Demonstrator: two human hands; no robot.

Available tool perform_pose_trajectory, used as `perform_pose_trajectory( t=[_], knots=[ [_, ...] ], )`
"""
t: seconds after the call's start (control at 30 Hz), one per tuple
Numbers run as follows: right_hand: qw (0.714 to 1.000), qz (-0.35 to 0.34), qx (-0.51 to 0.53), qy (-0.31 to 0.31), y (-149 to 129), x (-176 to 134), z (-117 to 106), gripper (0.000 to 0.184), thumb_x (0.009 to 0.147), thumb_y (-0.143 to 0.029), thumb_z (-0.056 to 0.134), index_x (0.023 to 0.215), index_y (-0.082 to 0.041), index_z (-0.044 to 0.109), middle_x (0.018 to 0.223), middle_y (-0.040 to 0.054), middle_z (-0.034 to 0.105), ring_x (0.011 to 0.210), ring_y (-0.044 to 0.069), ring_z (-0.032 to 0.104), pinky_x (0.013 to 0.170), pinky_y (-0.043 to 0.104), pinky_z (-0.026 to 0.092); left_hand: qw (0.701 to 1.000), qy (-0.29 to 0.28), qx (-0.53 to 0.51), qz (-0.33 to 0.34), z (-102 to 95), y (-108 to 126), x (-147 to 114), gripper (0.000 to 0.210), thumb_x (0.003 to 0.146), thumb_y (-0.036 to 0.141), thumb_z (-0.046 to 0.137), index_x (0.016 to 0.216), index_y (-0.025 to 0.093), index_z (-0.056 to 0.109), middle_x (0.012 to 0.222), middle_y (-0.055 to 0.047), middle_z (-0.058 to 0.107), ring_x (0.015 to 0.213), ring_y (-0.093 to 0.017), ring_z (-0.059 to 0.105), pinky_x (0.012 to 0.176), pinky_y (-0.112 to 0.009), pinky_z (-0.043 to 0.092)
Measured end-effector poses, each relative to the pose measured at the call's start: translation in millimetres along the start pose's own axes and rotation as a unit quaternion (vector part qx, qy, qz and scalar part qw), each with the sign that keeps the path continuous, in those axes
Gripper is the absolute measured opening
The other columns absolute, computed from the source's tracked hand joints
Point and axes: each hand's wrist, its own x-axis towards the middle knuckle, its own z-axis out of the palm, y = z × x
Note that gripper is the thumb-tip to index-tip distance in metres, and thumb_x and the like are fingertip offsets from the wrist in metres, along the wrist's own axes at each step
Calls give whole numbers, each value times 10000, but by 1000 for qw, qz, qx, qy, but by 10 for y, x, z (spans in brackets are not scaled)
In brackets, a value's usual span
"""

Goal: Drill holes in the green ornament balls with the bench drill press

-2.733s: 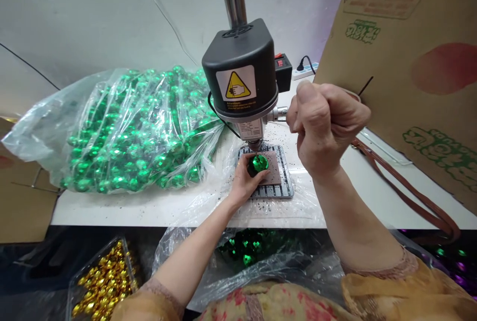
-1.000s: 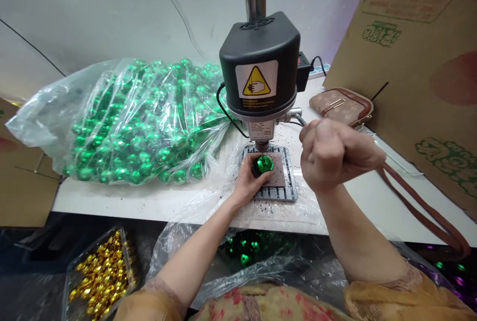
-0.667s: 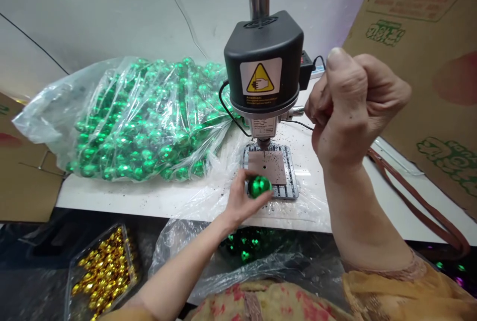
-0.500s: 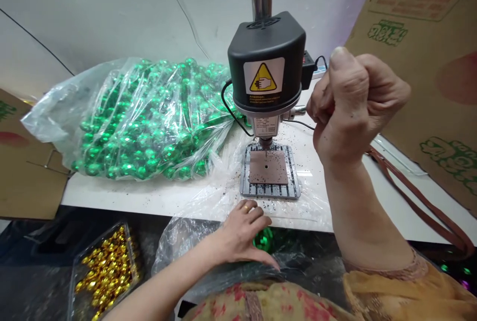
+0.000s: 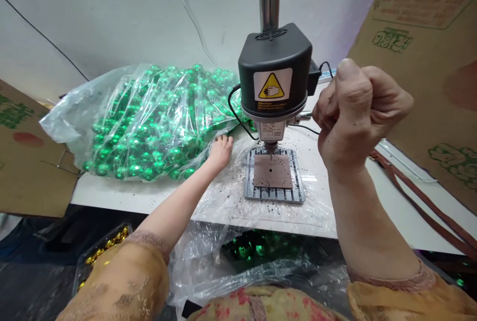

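Observation:
A small bench drill press (image 5: 276,67) stands at the centre, its bit above a brown block (image 5: 274,174) with a dark hole in it. Raised at the right of the drill head, my right hand (image 5: 354,112) is closed in a fist around the feed lever, whose grip is hidden by the fingers. My left hand (image 5: 221,152) reaches to the mouth of a clear plastic bag (image 5: 156,122) full of shiny green faceted balls. Its fingers are bent and slightly apart at the bag's edge; no ball shows in them. More green balls (image 5: 253,246) lie in plastic at my lap.
Dark shavings dot the slotted drill base (image 5: 298,194) and the white table (image 5: 122,197). Cardboard boxes (image 5: 33,162) flank both sides. A brown strap (image 5: 421,201) lies at the right. Low at the left, gold balls (image 5: 108,244) sit in a clear tub. A black cable hangs beside the drill.
My left hand has moved from the green ball at my lap up and forward to the bag's mouth. The right hand keeps its grip. The view has shifted slightly.

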Motion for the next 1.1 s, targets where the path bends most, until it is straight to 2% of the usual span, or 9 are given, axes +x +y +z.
perform_pose_trajectory(
  t=[0.27,0.4,0.47,0.53,0.67,0.8,0.9,1.0,1.1],
  knots=[
    [999,6,-31,-7,-25,-11,-4,490,916,-307,677,534,-221,382,444,-60,299,398,82,334,418,303,270,1000,-1,7,-22,-32,-66,92,341,879,6,499,1157,111,666,1275,-230,589,1184,-364,611,985,-460,485],
    [998,6,-58,-5,-38,-19,4,514,920,-381,668,539,-233,358,443,-53,297,394,100,333,408,330,282,986,97,-135,2,-43,-78,-86,342,934,187,591,1271,200,649,1251,-149,563,1045,-278,657,925,-402,523],
    [996,9,-84,-4,-37,-25,5,529,932,-420,644,548,-239,329,448,-46,309,396,106,336,406,340,294,931,177,-318,31,-41,-41,-215,332,945,298,620,1266,222,659,1177,-104,587,950,-224,658,871,-365,545],
    [995,10,-99,-5,-33,-29,3,532,946,-422,625,557,-240,310,452,-45,309,397,102,333,402,339,298,843,197,-499,44,-26,47,-353,354,947,405,628,1254,230,661,1106,-76,625,890,-194,656,818,-343,563],
    [998,-2,-64,-6,-30,-32,4,507,943,-330,641,554,-228,333,448,-60,281,390,84,326,402,317,286,681,114,-723,19,27,305,-584,439,914,527,660,1247,242,644,1097,-64,687,908,-190,685,775,-331,595],
    [999,-5,-36,0,-28,-36,3,490,933,-293,654,545,-220,364,451,-63,304,394,79,337,410,311,276,604,57,-795,5,78,499,-701,491,897,570,673,1255,236,635,1182,-94,707,967,-214,710,797,-359,615],
    [998,-5,-60,-13,3,-57,-26,487,953,-345,623,557,-226,364,465,-49,336,407,92,346,426,327,299,607,33,-794,6,141,577,-739,590,805,556,792,1271,234,628,1208,-100,712,982,-224,719,824,-365,613],
    [995,-30,-84,-36,65,-94,-77,432,954,-399,606,599,-241,418,506,-27,393,437,129,376,469,362,316,662,35,-748,25,231,627,-748,657,716,482,890,1270,235,637,1243,-93,706,1011,-227,712,856,-356,602],
    [991,-29,-119,-48,111,-123,-116,363,917,-441,651,646,-259,492,543,-12,433,474,161,418,505,384,331,702,45,-710,43,328,664,-727,633,754,485,862,1281,220,633,1217,-99,710,1009,-228,709,877,-365,591]
  ],
)
